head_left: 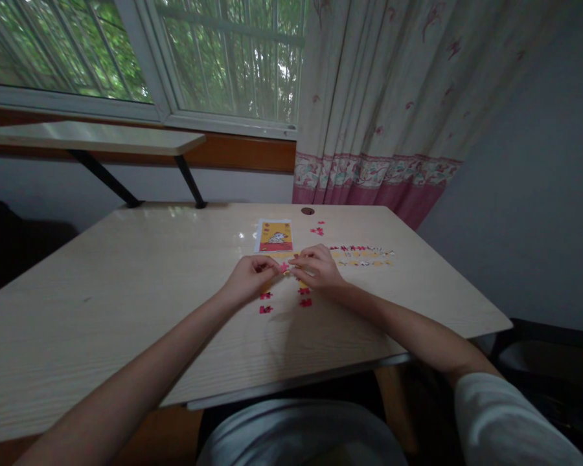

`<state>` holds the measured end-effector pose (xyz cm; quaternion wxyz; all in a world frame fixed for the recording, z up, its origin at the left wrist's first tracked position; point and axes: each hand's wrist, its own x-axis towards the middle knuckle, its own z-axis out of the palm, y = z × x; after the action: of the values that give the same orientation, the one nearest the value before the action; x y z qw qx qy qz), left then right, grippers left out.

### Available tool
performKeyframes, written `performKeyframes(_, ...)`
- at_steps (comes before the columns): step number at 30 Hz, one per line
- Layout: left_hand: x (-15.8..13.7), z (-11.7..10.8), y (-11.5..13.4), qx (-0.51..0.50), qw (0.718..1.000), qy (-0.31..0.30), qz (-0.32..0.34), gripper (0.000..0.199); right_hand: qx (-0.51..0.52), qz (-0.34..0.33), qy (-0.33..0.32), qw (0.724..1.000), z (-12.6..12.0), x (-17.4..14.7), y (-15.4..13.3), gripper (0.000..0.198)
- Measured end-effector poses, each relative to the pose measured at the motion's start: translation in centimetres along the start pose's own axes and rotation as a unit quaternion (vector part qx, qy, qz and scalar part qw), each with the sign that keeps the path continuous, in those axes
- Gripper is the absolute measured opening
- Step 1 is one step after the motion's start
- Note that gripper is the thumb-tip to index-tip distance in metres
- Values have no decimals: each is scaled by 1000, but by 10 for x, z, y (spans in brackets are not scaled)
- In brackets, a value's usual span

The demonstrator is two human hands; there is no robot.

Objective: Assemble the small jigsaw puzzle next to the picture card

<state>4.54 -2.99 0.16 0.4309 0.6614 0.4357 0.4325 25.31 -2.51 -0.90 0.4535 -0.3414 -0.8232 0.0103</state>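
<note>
A pink jigsaw piece (pixel 284 266) sits between the fingertips of the two hands, in front of the person and over the tabletop (pixel 175 259). The left hand (pixel 251 277) seems to pinch it between thumb and forefinger; the fingers of the right hand (pixel 320 268) curl in at its other side, though whether they grip anything cannot be told. The step in hand looks like fine handling of this single piece. The next move probably calls for a light pinch and a small turn of the tabs, with the neighbouring pieces left undisturbed.

Just beyond the fingers runs a yellow strip of pieces (pixel 278 255), partly hidden by the right hand. Nearer the body than the fingers lie a left pair of red pieces (pixel 266 310) and a right pair of red pieces (pixel 305 303), with bare wood between them. Farther beyond lies a picture card (pixel 276 236) of a white animal on yellow and red. To the right of the fingers stretch rows of loose pieces (pixel 364 263); beyond the right hand sits a small red cluster (pixel 319 230).
</note>
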Motion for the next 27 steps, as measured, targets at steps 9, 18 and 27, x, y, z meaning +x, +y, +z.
performKeyframes(9, -1, -2, 0, 12, 1000, -19, -5, 19, -37, -27, 6, 999, 1, -2, -4, 23)
performKeyframes(18, 4, -19, 6, 121, 990, -66, 43, 34, -70, -38, 38, 996, -3, -3, 0, 18)
performKeyframes(27, 11, -75, 0, 418, 876, -204, 129, 59, -46, 49, 3, 998, 0, -1, -13, 18)
